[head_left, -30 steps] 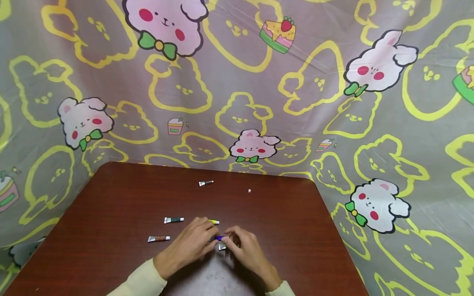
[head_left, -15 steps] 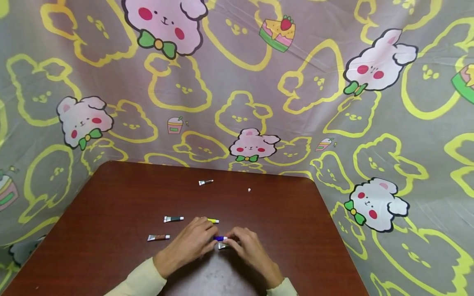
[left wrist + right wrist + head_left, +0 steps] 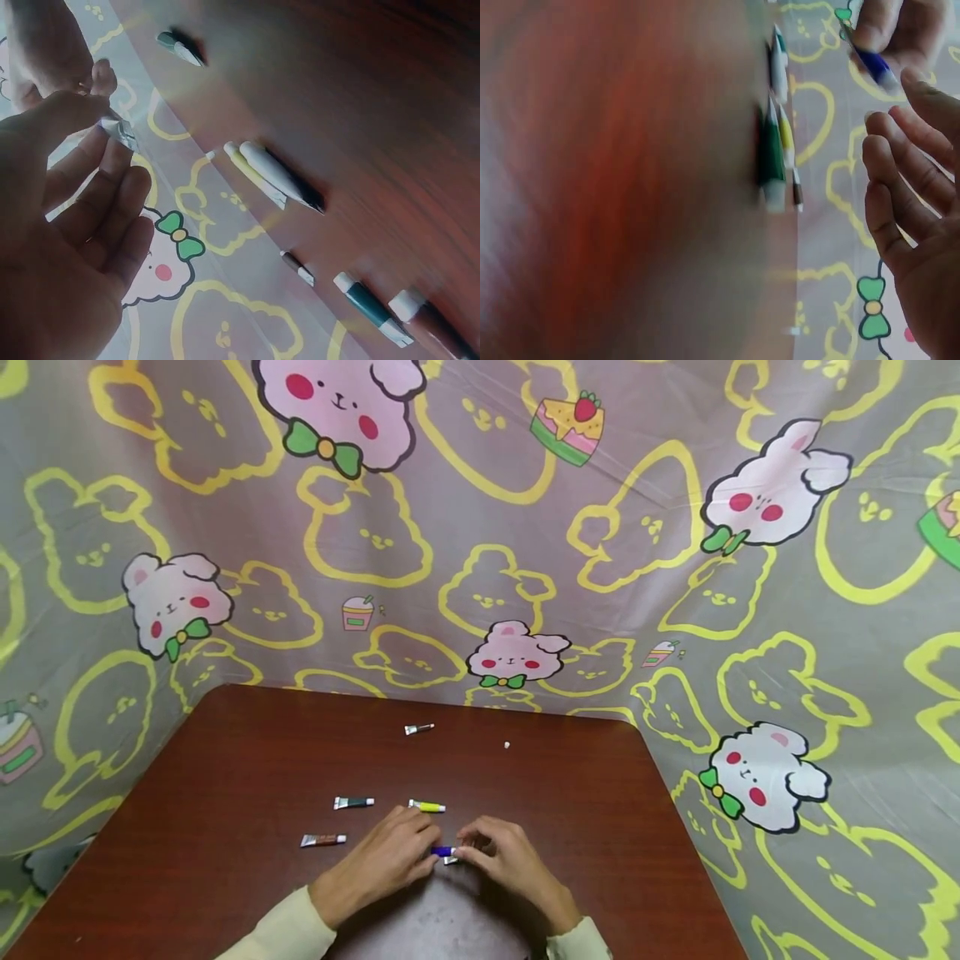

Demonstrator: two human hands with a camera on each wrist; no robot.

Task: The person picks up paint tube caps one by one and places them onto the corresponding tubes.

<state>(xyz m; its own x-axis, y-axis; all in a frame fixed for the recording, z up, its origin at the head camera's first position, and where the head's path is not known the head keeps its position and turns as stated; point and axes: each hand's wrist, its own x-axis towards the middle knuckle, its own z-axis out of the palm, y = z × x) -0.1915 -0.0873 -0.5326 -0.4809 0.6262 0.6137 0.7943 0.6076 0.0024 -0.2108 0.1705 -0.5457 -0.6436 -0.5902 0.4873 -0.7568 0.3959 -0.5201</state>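
My left hand (image 3: 393, 852) pinches a small blue-violet paint tube (image 3: 874, 66) between thumb and fingers; its crimped silver end (image 3: 120, 131) shows in the left wrist view. At the tube's pale cap (image 3: 889, 81) is my right hand (image 3: 513, 860). In the right wrist view its thumb tip lies close to the cap, with a gap between thumb and fingers; whether it touches cannot be told. Just below them lies another paint tube (image 3: 450, 861), mostly hidden in the head view. A yellow paint tube (image 3: 427, 807) rests beyond the left fingertips.
On the brown table (image 3: 600, 827) lie a dark green tube (image 3: 354, 803) and a reddish-brown tube (image 3: 323, 840) to the left. Farther back are a small dark tube (image 3: 419, 729) and a tiny white piece (image 3: 507, 745). A patterned curtain (image 3: 375, 527) hangs around the table.
Both hands and the blue-violet tube have shifted slightly toward me. The yellow tube's silver end, hidden before, now shows. The right fingers have moved a little about the cap.
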